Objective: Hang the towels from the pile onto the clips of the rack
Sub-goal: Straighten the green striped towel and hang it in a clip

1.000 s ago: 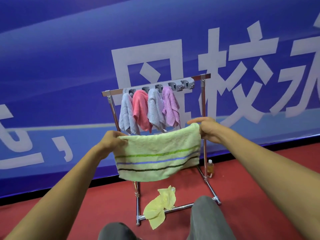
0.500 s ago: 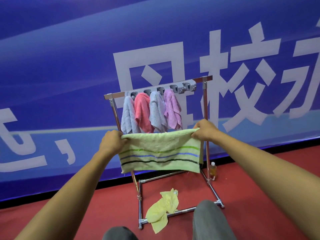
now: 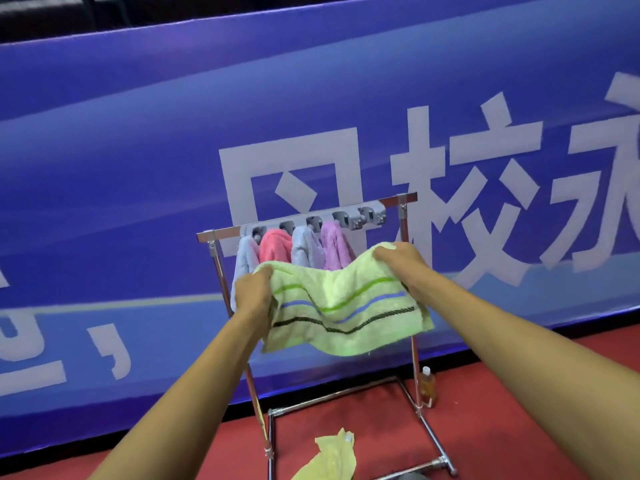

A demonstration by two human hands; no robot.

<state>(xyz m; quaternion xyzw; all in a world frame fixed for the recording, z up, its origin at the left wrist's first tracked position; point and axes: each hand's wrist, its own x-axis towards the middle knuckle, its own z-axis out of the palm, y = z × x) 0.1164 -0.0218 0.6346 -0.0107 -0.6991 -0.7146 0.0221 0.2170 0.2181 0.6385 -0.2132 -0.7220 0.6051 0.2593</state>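
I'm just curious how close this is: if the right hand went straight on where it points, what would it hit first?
The right hand, gripping the green towel, points up-left at the purple towel on the rack; that likely comes first. Depth is unclear from one view.

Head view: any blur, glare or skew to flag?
Head view: even light, no harsh glare; the striped green towel, left hand and right hand look slightly soft; the rack's top bar slants up to the right; banner lettering smeared.
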